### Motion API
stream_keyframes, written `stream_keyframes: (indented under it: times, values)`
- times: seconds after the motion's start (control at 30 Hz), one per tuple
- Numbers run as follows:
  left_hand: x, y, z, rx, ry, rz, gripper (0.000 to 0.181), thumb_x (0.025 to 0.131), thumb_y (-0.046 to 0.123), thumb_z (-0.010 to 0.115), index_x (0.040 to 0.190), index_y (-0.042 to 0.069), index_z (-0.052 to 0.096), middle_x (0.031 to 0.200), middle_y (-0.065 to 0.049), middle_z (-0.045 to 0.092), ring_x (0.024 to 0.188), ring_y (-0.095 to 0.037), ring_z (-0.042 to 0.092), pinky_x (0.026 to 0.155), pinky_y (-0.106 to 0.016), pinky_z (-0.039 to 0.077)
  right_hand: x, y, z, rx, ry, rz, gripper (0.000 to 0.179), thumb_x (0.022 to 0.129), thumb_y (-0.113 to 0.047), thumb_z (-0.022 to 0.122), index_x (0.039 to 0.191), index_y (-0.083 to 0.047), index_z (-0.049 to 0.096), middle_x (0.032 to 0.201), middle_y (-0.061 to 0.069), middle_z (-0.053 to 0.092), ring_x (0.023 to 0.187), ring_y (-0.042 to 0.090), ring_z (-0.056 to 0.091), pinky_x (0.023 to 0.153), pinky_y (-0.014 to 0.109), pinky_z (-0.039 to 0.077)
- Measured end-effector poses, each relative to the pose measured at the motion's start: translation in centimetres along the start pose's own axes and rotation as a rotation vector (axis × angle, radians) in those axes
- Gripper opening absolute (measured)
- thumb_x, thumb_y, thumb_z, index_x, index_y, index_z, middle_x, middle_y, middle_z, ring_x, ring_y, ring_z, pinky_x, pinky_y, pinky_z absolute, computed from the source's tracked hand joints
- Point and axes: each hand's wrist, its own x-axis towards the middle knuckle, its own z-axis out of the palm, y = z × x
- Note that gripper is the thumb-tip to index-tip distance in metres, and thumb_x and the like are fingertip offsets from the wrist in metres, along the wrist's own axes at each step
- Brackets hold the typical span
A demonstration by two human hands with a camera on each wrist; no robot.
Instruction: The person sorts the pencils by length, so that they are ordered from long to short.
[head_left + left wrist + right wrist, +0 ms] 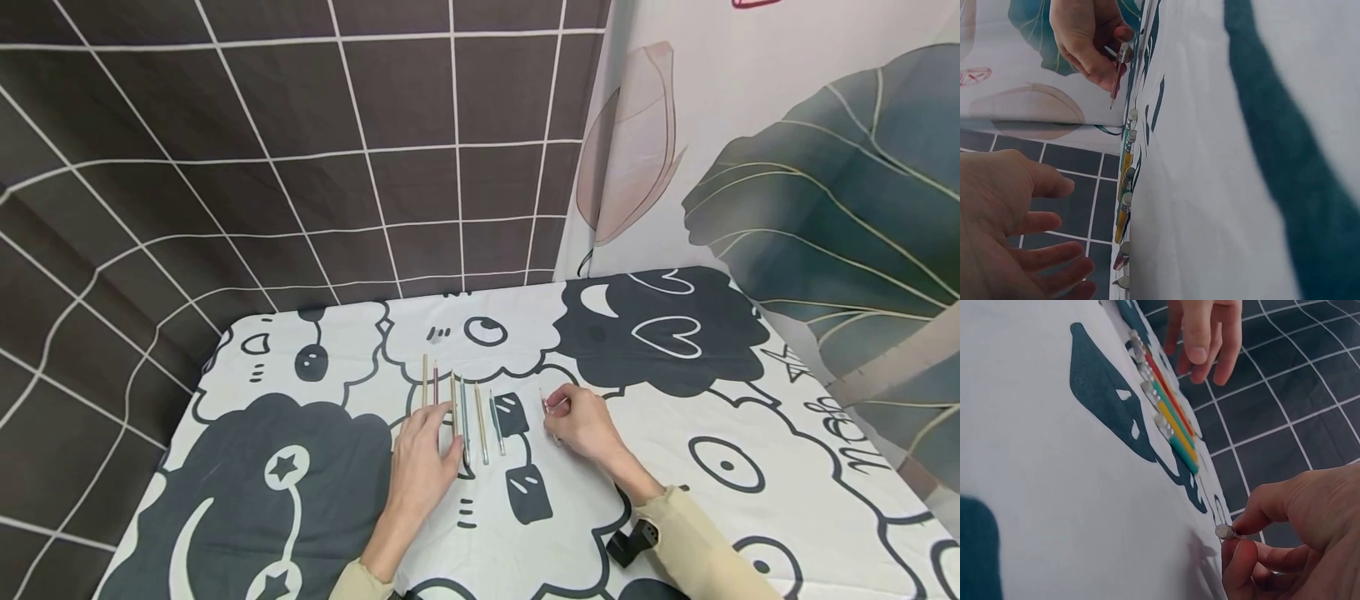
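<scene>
Between the thumb and fingers of my right hand (pixel 581 423) is a short red pencil (pixel 1119 74), pinched with its tip pointing away. Its pale eraser end (pixel 1225 531) faces the camera in the right wrist view. Several pencils lie side by side on the cloth, among them a teal pencil (pixel 497 423), a yellow pencil (pixel 481 423) and a red pencil (pixel 1169 390). My left hand (pixel 422 458) hovers over the left part of this row, fingers spread and loosely extended, holding nothing. It partly hides the leftmost pencils in the head view.
A cloth (pixel 570 533) with black-and-white cartoon figures covers the table. Behind it hangs a dark curtain (pixel 300 108) with white grid lines. A white curtain (pixel 705 100) with large leaves borders the right side.
</scene>
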Motion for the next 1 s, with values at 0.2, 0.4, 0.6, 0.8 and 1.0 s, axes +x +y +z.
stream_keyframes:
  times: [0.2, 0.4, 0.6, 0.8, 1.0]
  values:
    - [0.0, -0.2, 0.1, 0.014, 0.007, 0.011, 0.046, 0.081, 0.007, 0.078, 0.125, 0.002, 0.066, 0.117, -0.018, 0.064, 0.102, -0.036, 0.061, 0.079, -0.052, 0.05, 0.0, -0.4, 0.6, -0.011, 0.015, -0.013, 0.015, 0.072, 0.001, 0.069, 0.087, -0.001, 0.068, 0.067, 0.001, 0.059, 0.059, 0.015, 0.054, 0.057, 0.033, 0.044]
    - [-0.1, -0.1, -0.1, 0.019, 0.012, 0.019, 0.046, 0.081, 0.007, 0.077, 0.125, 0.002, 0.066, 0.119, -0.018, 0.064, 0.103, -0.037, 0.061, 0.081, -0.053, 0.049, 0.0, -0.8, 1.1, 0.009, 0.004, -0.006, 0.013, 0.074, 0.0, 0.068, 0.087, -0.002, 0.068, 0.066, 0.0, 0.059, 0.056, 0.014, 0.054, 0.055, 0.031, 0.044]
    - [0.0, -0.2, 0.0, 0.028, 0.032, 0.031, 0.044, 0.083, 0.01, 0.075, 0.124, 0.001, 0.066, 0.117, -0.018, 0.064, 0.104, -0.037, 0.061, 0.083, -0.054, 0.048, 0.0, -1.2, 1.6, 0.031, -0.008, -0.01, 0.012, 0.074, -0.001, 0.069, 0.086, -0.002, 0.068, 0.066, 0.0, 0.059, 0.056, 0.013, 0.053, 0.053, 0.03, 0.043]
    - [0.0, -0.2, -0.1, 0.031, 0.034, 0.031, 0.044, 0.083, 0.011, 0.075, 0.124, 0.001, 0.066, 0.116, -0.018, 0.064, 0.103, -0.037, 0.061, 0.083, -0.053, 0.048, 0.1, -1.5, 2.1, 0.034, -0.014, -0.023, 0.015, 0.071, 0.001, 0.069, 0.085, -0.002, 0.068, 0.065, 0.0, 0.06, 0.056, 0.014, 0.054, 0.055, 0.031, 0.044]
    - [0.0, -0.3, -0.2, 0.024, 0.027, 0.019, 0.044, 0.083, 0.011, 0.075, 0.125, 0.001, 0.066, 0.116, -0.018, 0.065, 0.102, -0.036, 0.061, 0.083, -0.053, 0.048, 0.1, -1.8, 2.5, 0.041, -0.032, -0.016, 0.015, 0.072, 0.001, 0.069, 0.086, -0.002, 0.068, 0.065, 0.0, 0.061, 0.056, 0.014, 0.055, 0.054, 0.031, 0.045]
